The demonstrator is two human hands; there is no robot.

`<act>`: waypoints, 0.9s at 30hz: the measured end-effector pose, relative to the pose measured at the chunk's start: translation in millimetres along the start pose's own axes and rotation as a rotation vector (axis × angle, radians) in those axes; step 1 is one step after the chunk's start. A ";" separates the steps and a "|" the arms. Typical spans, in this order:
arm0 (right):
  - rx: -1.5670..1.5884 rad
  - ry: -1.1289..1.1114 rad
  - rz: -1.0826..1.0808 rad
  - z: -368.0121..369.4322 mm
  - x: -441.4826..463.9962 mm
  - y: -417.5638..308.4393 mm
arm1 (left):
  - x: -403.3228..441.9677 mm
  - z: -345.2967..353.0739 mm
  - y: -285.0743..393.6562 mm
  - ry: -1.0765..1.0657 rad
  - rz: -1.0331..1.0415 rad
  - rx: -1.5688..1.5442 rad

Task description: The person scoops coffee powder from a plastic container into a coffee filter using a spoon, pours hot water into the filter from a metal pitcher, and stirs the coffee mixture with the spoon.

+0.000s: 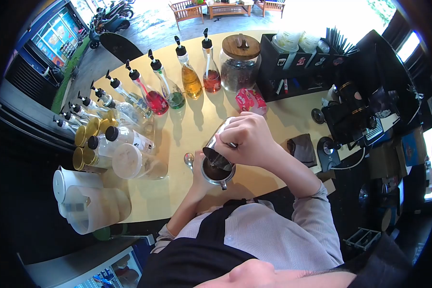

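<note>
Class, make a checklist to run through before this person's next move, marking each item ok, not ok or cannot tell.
1. Right hand holds the shiny silver metal pitcher: ok.
2. Pitcher's mouth over the round silver metal cup: ok, tilted above it.
3. Left hand at the cup's side: ok.
4. Shiny metal spoon out of the cup: ok, lying on the pale yellow tabletop.
5. A hand free: not ok, both occupied.
6. Amount left in pitcher: cannot tell.

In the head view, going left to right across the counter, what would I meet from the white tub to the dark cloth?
White tub, pale-lidded jar, spoon, lower metal cup, pink packet, dark cloth.
</note>
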State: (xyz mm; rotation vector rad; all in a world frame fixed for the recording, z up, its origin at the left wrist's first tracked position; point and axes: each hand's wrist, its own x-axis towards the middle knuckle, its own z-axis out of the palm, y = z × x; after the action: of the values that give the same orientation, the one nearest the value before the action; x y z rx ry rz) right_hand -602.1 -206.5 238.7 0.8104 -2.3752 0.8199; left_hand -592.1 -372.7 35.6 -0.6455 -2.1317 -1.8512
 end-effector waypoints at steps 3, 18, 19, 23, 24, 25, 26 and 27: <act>0.024 0.012 -0.012 0.0 -4.3 -0.2 | -4.4 0.2 -3.2 -0.026 0.015 0.025; 0.005 0.020 0.047 -10.7 -24.0 8.6 | -14.0 0.4 -18.3 -0.084 -0.091 -0.010; 0.028 0.069 0.036 -9.7 -24.5 9.7 | -13.8 0.8 -16.5 -0.069 -0.085 -0.015; -0.009 0.062 0.043 -12.3 -23.8 10.9 | -12.6 0.0 -13.6 -0.036 -0.052 -0.023; -0.016 0.067 0.038 -12.3 -23.7 11.8 | -11.1 -0.8 -11.8 -0.041 -0.011 0.043; -0.023 0.072 0.033 -12.3 -23.4 12.5 | -9.7 -1.7 -9.9 -0.045 0.031 0.109; -0.023 0.073 0.033 -13.6 -22.9 12.5 | -9.1 -2.2 -8.5 -0.046 0.032 0.109; -0.051 0.026 0.055 -15.7 -22.1 12.0 | -8.6 -2.7 -7.2 -0.051 0.048 0.142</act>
State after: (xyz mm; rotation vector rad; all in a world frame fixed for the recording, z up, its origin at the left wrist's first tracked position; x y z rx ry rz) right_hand -590.7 -180.1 231.6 0.7131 -2.3944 0.7838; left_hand -588.3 -377.5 25.8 -0.7117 -2.2344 -1.6574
